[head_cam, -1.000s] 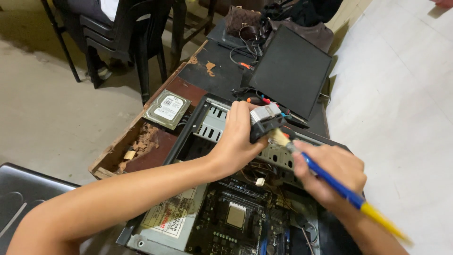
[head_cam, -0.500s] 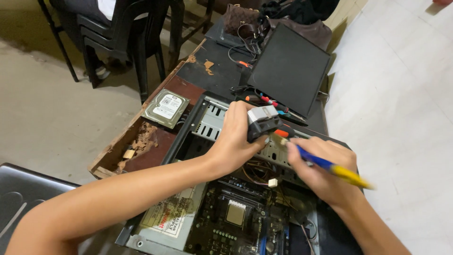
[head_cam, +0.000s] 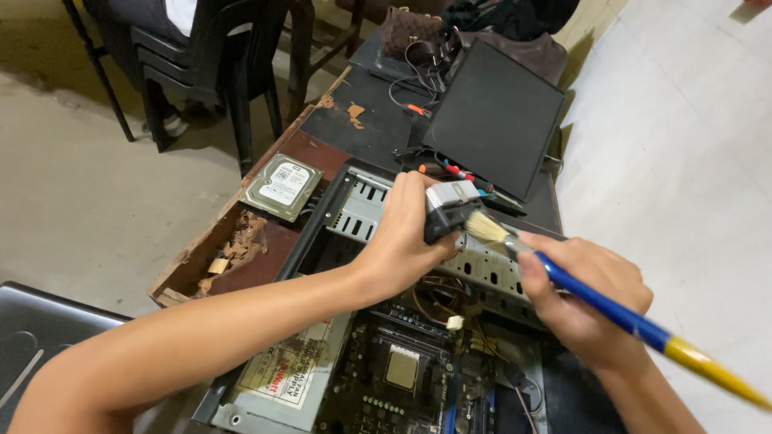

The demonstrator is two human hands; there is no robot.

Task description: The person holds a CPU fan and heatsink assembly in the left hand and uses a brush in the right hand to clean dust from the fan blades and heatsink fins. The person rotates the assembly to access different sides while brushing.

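Near the middle of the frame the left hand [head_cam: 406, 241] is wrapped tight around a small silver and black computer part [head_cam: 449, 206], holding it up just above the open computer case [head_cam: 338, 217]. The right hand [head_cam: 583, 297], at the centre right, is closed on a paintbrush [head_cam: 595, 297] with a blue handle that turns yellow toward the lower right corner; its pale bristles touch the lower right edge of the held part. Under both hands lies the case with its perforated metal drive bay, and below that, at the bottom centre, the motherboard [head_cam: 402, 370] with its square processor. A power supply [head_cam: 281, 378] with a label sits at the lower left of the case. A loose hard drive [head_cam: 281, 186] lies on the worn wooden table [head_cam: 322, 153] just left of the case, near a patch of crumbled wood. A flat black panel [head_cam: 498, 120] rests at the upper centre, with cables beside it, and dark chairs [head_cam: 209, 56] stand at the upper left.
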